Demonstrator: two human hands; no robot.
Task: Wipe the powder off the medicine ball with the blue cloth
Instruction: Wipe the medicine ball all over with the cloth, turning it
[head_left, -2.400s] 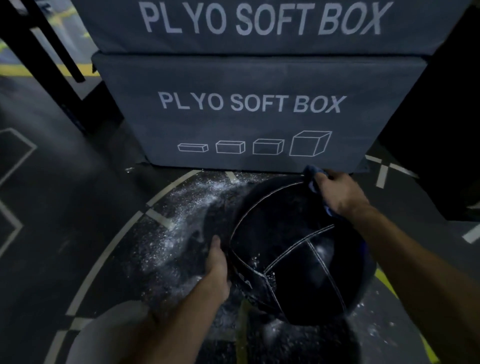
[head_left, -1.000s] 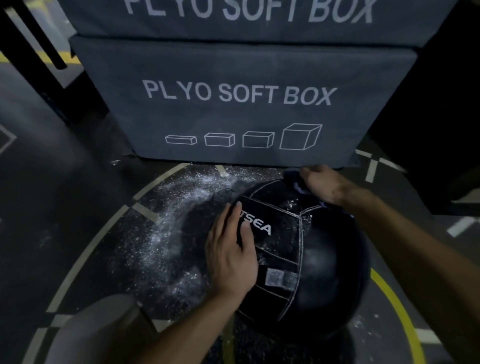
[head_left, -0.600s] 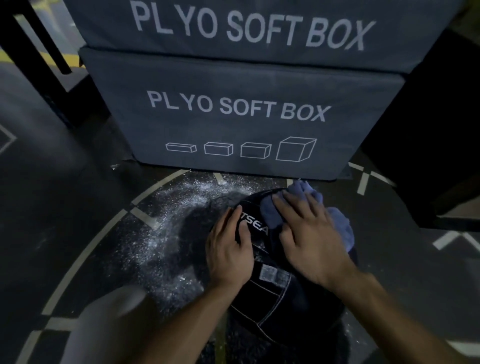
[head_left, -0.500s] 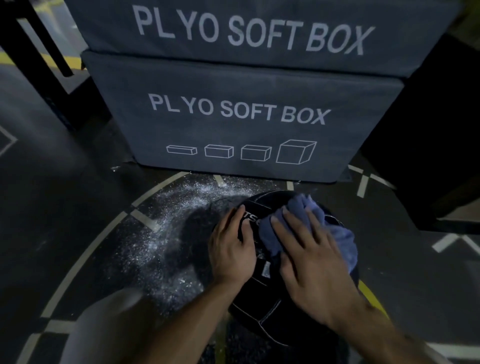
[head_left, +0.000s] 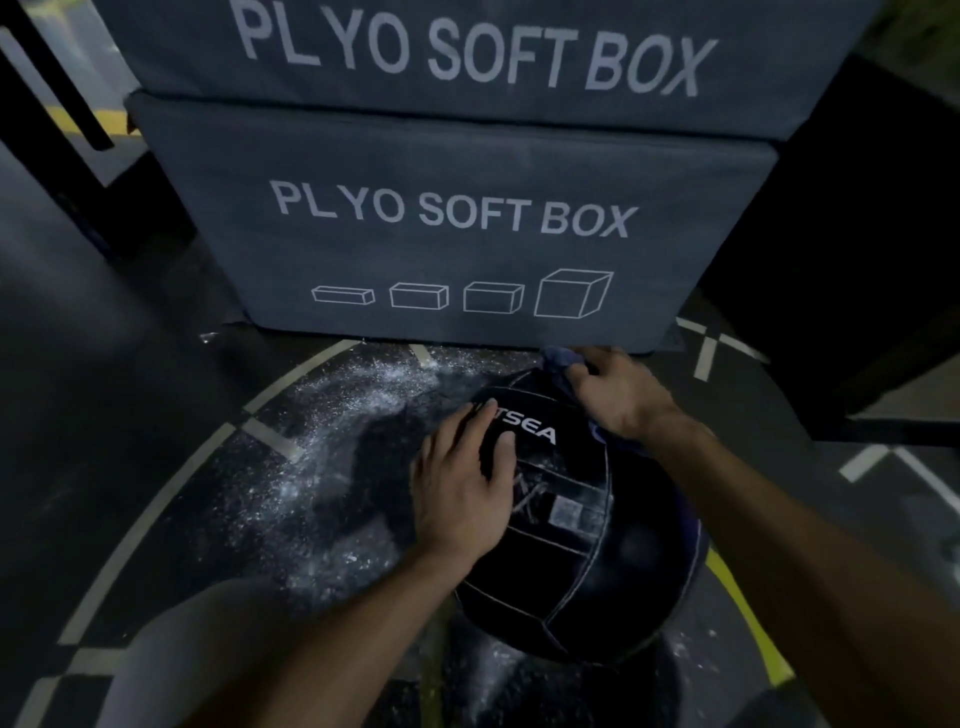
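On medicine ball (head_left: 597, 545), left hand (head_left: 462, 488) flat, right grip (head_left: 618, 395) clutching blue cloth (head_left: 558, 361)

The floor (head_left: 130, 395) is dark, marked with pale curved and straight lines and a yellow arc (head_left: 748, 618) at the right. White powder (head_left: 332, 462) is scattered across it in a broad patch left of the black medicine ball (head_left: 597, 561), which rests directly on the floor. Just behind the ball, a stack of grey boxes lettered "PLYO SOFT BOX" (head_left: 457, 249) stands on the floor. More specks of powder lie at the ball's near right side.
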